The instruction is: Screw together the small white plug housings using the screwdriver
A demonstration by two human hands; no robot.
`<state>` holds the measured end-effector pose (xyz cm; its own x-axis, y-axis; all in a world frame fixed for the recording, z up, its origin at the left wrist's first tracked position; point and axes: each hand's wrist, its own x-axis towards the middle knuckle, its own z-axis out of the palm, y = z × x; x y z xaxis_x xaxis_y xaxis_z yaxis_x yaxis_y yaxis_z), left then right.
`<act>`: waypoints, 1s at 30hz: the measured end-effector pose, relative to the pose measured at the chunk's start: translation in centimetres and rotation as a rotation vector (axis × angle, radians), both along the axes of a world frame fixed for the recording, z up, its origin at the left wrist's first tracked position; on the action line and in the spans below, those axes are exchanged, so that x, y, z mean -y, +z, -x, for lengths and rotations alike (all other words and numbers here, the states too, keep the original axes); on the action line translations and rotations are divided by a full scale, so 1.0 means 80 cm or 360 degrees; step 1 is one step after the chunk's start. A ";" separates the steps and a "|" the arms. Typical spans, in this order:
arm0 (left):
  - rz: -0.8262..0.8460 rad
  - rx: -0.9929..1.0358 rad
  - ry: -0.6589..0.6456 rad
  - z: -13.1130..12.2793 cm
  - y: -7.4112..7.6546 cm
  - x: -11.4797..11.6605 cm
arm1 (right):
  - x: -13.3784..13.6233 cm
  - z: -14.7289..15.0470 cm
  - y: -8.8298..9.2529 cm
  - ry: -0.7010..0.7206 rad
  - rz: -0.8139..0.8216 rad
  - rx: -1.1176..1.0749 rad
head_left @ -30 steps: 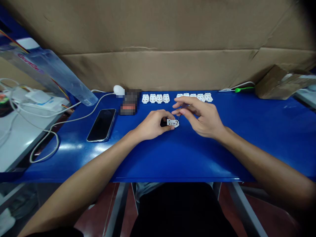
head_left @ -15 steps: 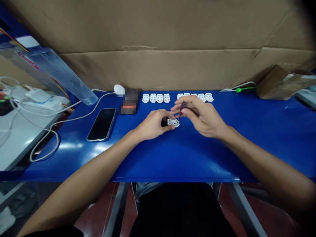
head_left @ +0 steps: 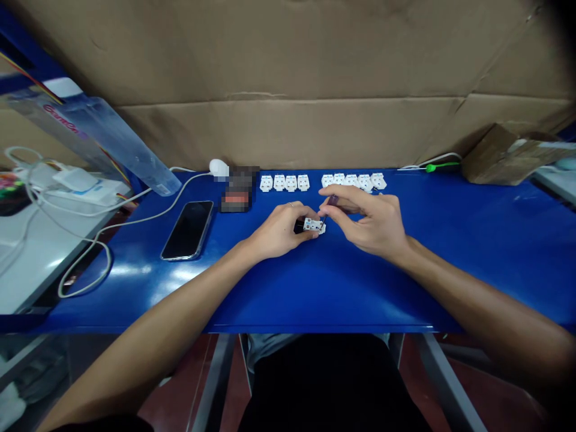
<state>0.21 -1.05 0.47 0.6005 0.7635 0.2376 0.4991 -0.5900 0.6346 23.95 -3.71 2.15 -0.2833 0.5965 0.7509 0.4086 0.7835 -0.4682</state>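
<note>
Between the thumb and fingers of my left hand [head_left: 288, 230] is a small white plastic fitting [head_left: 314, 225] with dark holes, held just above or on the blue table. My right hand [head_left: 366, 221] is closed around the dark purplish handle of a screwdriver [head_left: 332, 200]. Its thin shaft slants down, and the tip meets the right end of the fitting. Behind the hands, similar white fittings stand in two groups: several at the left [head_left: 285, 183] and several at the right [head_left: 353, 181]. My right fingers partly cover the handle.
A phone [head_left: 188, 230] lies on the blue table [head_left: 288, 300], left of my hands. Behind it are a blurred dark box [head_left: 236, 189] and a white cable [head_left: 148, 217]. A plastic bottle [head_left: 121, 141] leans at the left. On the right stands a cardboard box [head_left: 497, 157].
My right fingers have curled in more closely around the screwdriver handle, and it leans a little more. The left hand keeps its hold on the fitting. The whole view has shifted slightly.
</note>
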 end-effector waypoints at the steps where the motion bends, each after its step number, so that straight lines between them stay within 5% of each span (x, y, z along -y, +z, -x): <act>1: -0.0011 -0.0005 0.0001 0.000 -0.001 0.000 | -0.001 0.000 -0.002 0.0064 0.0082 -0.0032; 4: -0.0093 -0.0083 -0.0022 0.002 -0.002 -0.001 | -0.005 -0.003 -0.004 0.0329 0.0287 -0.0183; 7: -0.0214 -0.0196 0.0081 0.009 0.000 -0.004 | -0.011 -0.014 -0.001 0.0237 0.0247 -0.0200; 13: -0.0111 -0.0501 0.0525 0.019 0.009 -0.010 | -0.032 -0.025 0.007 0.0151 0.0166 0.0757; 19: 0.0020 -0.0687 0.0607 0.017 0.019 -0.008 | -0.063 -0.004 0.005 0.0281 0.0263 0.1505; 25: -0.0014 -0.0684 0.0576 0.018 0.016 -0.008 | -0.105 -0.016 0.020 0.0328 0.0296 0.1535; 30: 0.0008 -0.0685 0.0559 0.018 0.017 -0.009 | -0.157 -0.022 0.045 -0.0054 0.0262 0.1340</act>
<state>-1.25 -0.36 1.81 0.3517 0.9358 0.0226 0.8802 -0.3388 0.3323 25.68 8.87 5.72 -0.6877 0.6974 0.2017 0.6928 0.7135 -0.1051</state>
